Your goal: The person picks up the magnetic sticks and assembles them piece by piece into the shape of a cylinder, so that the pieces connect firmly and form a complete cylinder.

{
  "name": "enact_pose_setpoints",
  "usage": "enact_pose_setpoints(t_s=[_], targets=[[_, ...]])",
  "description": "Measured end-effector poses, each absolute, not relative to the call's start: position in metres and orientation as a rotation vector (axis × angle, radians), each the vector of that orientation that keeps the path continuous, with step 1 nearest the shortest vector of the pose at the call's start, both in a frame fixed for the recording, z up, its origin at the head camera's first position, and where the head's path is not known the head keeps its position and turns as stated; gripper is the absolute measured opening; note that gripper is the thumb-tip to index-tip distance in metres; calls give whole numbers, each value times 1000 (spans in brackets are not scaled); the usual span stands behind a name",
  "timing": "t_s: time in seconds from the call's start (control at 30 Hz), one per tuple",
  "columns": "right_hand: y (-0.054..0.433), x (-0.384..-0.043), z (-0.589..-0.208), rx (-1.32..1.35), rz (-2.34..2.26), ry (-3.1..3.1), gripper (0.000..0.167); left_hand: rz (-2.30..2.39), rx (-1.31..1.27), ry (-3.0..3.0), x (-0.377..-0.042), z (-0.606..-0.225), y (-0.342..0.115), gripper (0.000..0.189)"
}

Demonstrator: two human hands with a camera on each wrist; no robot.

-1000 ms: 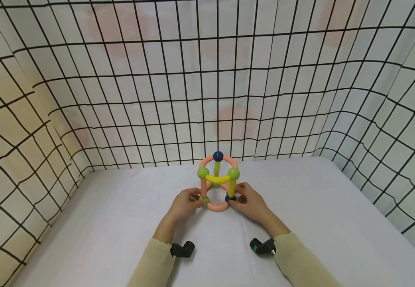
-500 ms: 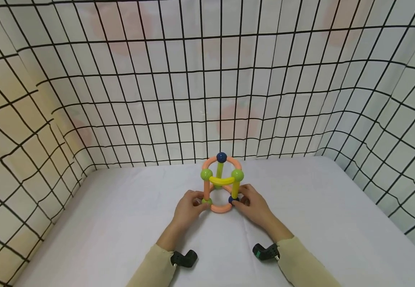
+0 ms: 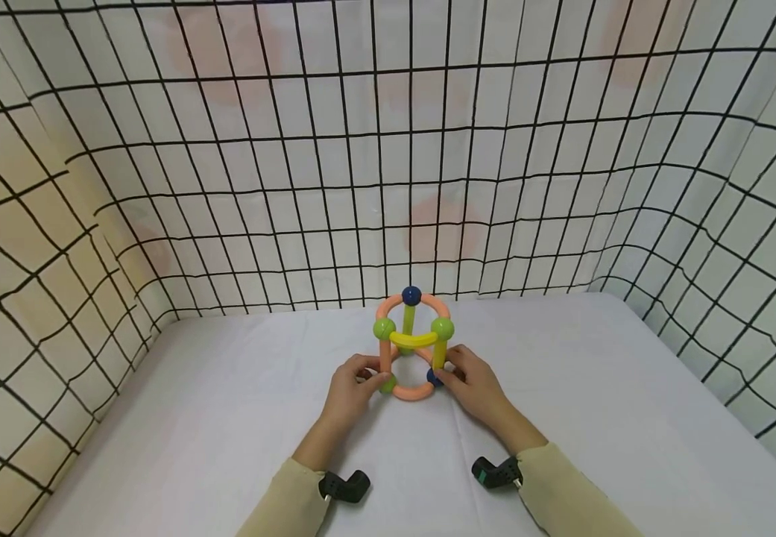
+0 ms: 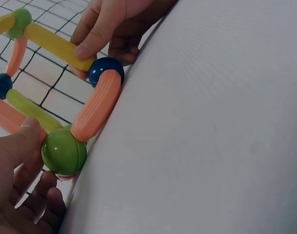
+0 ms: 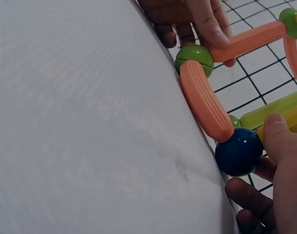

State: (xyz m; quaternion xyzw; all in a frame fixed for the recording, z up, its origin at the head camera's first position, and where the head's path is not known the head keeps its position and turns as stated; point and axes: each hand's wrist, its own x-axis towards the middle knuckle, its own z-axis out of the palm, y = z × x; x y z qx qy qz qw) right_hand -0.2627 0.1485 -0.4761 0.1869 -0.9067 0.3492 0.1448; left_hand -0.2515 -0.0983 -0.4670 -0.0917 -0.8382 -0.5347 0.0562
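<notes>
A frame of ball-and-rod building toy pieces stands upright on the white cloth. Its upper ring has a dark blue ball [image 3: 411, 296] at the back, two green balls in front and a curved yellow rod [image 3: 414, 341] between those. My left hand [image 3: 347, 391] pinches the bottom of the straight orange rod [image 5: 250, 41], just above the lower green ball [image 4: 64, 151]. With thumb and fingers my right hand [image 3: 475, 384] grips the straight yellow rod [image 4: 56, 44] low down, beside the lower blue ball [image 5: 239, 152]. A curved orange rod [image 4: 98, 106] joins those two lower balls.
White cloth [image 3: 226, 418] covers the table. Black netting [image 3: 334, 186] over pale sheeting rises at the back and both sides, close behind the toy. Each wrist carries a black camera [image 3: 344, 486].
The right thumb has slid up from the lower blue ball onto the yellow rod's bottom end. The left thumb has also shifted slightly upward. The frame remains in place; the head view has shifted a little.
</notes>
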Motion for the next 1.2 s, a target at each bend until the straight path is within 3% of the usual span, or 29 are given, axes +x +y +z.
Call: enact_pose_setpoints(t_s=[1.2], targets=[[146,-260,-468,511,1010,-2601,20,-1535,-345,-2621,-251,-466,-102,20]])
